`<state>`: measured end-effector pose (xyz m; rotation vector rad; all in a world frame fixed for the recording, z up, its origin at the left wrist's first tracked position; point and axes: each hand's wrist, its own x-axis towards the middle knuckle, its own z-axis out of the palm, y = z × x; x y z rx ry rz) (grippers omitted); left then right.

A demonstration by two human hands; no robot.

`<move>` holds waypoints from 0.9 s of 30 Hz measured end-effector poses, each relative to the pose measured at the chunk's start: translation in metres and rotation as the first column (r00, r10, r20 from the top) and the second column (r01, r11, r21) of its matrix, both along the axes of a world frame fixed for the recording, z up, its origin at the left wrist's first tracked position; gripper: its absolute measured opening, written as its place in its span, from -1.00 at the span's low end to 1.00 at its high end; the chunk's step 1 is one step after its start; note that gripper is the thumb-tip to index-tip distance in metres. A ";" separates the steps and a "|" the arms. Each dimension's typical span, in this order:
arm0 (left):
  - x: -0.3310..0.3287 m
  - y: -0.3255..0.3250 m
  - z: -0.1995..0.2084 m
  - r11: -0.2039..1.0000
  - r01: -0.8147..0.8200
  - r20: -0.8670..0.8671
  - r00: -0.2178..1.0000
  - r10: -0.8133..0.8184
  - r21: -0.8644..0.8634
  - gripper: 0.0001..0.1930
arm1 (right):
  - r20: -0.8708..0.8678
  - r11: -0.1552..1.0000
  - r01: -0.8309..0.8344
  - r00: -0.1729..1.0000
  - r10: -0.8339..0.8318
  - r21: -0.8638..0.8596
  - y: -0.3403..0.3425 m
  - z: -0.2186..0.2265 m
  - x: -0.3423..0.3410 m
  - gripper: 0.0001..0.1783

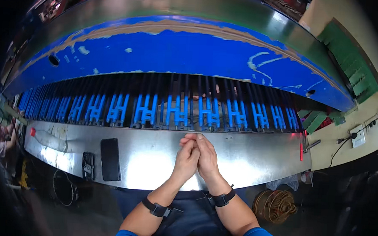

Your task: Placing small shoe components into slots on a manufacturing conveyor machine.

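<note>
My left hand [186,159] and my right hand [207,156] are pressed against each other above the middle of a shiny metal ledge [148,158]. Their fingers are closed together and point away from me. No object sticks out from between them, but the space between the palms is hidden. Beyond my fingertips stands a long row of blue forked bars [177,111], apart from both hands. A black strap [156,209] circles my left wrist, and another black strap [222,199] circles my right.
A black phone [110,159], a small black object [88,166] and a clear bottle with a red cap [49,139] lie at the ledge's left. Behind the bars runs a wide blue beam [179,51]. A red upright strip [301,146] and a wall socket [358,136] are at right.
</note>
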<state>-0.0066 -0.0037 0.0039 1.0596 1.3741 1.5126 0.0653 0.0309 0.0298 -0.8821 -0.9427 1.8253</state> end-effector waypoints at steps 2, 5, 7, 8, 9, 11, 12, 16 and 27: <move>0.000 -0.001 0.008 0.989 0.144 0.086 0.986 -0.140 -0.037 -0.89 | -0.149 0.994 -0.013 0.989 -0.002 -0.104 0.002 0.008 0.010 -0.57; 0.006 -0.002 0.000 0.984 0.179 0.198 0.965 -0.174 -0.010 -0.88 | -0.166 0.991 -0.005 0.986 -0.018 -0.136 0.005 0.000 0.016 -0.58; 0.008 -0.006 -0.002 0.987 0.157 0.150 0.975 -0.162 0.040 -0.86 | -0.145 0.993 -0.020 0.989 0.003 -0.114 0.005 -0.002 0.017 -0.55; 0.008 -0.007 0.000 0.986 0.154 0.176 0.971 -0.163 0.059 -0.85 | -0.130 0.993 -0.032 0.991 0.017 -0.114 0.004 -0.002 0.017 -0.55; 0.008 -0.008 0.000 0.986 0.150 0.204 0.965 -0.163 0.077 -0.84 | -0.114 0.992 -0.045 0.993 0.032 -0.115 0.003 -0.002 0.017 -0.54; 0.007 -0.009 -0.002 0.980 0.177 0.225 0.955 -0.194 0.093 -0.81 | -0.115 0.995 -0.038 0.993 0.027 -0.096 0.001 -0.002 0.020 -0.52; 0.008 -0.010 0.000 0.979 0.180 0.211 0.957 -0.197 0.099 -0.81 | -0.085 0.996 -0.032 0.996 0.024 -0.085 0.000 -0.001 0.021 -0.50; 0.002 -0.009 0.001 0.974 0.201 0.349 0.909 -0.227 0.109 -0.79 | 0.036 0.987 -0.131 0.990 0.135 -0.092 0.002 0.000 0.024 -0.43; -0.005 -0.005 0.013 0.979 0.188 0.295 0.934 -0.202 0.075 -0.87 | 0.012 0.989 -0.037 0.999 0.039 -0.142 0.001 0.000 0.013 -0.45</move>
